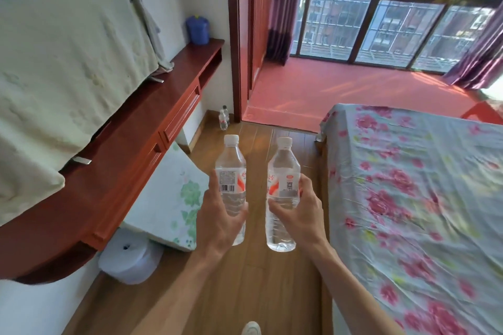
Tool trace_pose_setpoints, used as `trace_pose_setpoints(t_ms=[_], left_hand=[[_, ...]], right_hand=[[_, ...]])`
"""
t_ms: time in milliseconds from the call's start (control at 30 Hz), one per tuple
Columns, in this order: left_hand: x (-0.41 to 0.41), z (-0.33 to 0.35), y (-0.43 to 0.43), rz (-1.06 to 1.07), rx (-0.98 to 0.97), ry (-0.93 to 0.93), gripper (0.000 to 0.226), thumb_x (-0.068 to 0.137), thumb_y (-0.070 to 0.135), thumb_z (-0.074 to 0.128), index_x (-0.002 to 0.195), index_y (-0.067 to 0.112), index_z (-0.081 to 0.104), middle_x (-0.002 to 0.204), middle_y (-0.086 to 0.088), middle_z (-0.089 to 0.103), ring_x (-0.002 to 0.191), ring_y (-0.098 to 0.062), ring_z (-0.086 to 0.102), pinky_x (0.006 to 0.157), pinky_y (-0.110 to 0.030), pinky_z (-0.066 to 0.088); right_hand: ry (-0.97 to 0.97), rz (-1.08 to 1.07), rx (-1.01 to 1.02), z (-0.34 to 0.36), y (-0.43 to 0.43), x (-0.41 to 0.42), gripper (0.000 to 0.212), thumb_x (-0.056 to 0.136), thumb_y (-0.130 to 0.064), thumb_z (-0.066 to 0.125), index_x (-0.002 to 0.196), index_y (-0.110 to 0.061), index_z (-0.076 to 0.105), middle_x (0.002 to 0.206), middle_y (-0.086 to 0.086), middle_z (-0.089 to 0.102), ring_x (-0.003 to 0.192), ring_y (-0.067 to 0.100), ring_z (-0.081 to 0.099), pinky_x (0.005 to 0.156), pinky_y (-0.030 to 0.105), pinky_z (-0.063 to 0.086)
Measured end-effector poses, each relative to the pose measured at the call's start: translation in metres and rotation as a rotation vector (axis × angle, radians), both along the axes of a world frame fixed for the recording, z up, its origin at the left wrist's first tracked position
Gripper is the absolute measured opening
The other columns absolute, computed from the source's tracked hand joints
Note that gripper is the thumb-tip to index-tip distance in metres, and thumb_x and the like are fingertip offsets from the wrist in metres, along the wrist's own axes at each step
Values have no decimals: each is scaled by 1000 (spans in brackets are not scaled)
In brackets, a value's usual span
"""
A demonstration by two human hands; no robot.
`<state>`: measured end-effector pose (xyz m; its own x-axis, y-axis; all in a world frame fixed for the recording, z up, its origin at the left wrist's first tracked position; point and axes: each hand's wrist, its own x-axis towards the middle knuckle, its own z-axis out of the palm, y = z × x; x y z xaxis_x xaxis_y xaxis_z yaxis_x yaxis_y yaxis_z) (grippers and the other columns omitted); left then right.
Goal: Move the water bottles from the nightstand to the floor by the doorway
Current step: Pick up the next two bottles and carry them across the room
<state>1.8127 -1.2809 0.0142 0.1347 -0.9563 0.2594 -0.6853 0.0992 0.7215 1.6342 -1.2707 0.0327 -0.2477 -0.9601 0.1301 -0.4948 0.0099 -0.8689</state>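
Two grips: left hand (217,217) fingers curled round left bottle (230,168), right hand (299,215) round right bottle (283,168), both upright. Keep level, set beside floor bottles (223,118) well ahead of fingertips, by doorway (280,119).

I'm in a bedroom of someone's home: a bed (408,198) under a flowered sheet runs along my right, and there's a wood-plank floor (258,294) underfoot. On my left, a red-brown wall-mounted counter (130,141) with drawers (179,117) carries something draped in a pale cloth (68,76). Ahead, a doorway (236,49) opens onto a red-floored bay (340,90) with purple curtains (283,3) and a big barred window (394,16) facing apartment blocks.
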Motion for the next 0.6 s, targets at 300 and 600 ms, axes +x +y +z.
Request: trace_pose_setpoints(t_ms=[300,600], left_hand=[[-28,3,-98,-94,-8,14,104,74,41,81,152,29,13,134,1,53,105,-10,64,74,-3,43],[-58,-5,-188,-100,1,19,106,73,42,81,151,35,8,131,0,54,101,-13,66,76,-30,60]], right_hand=[[-27,-66,-31,2,-82,-24,80,61,-62,74,127,-28,43,107,-8,64,90,8,68,78,37,60],[-48,-100,-32,-3,-168,-59,77,60,-55,76,125,-25,45,100,-8,65,84,5,67,76,38,59]])
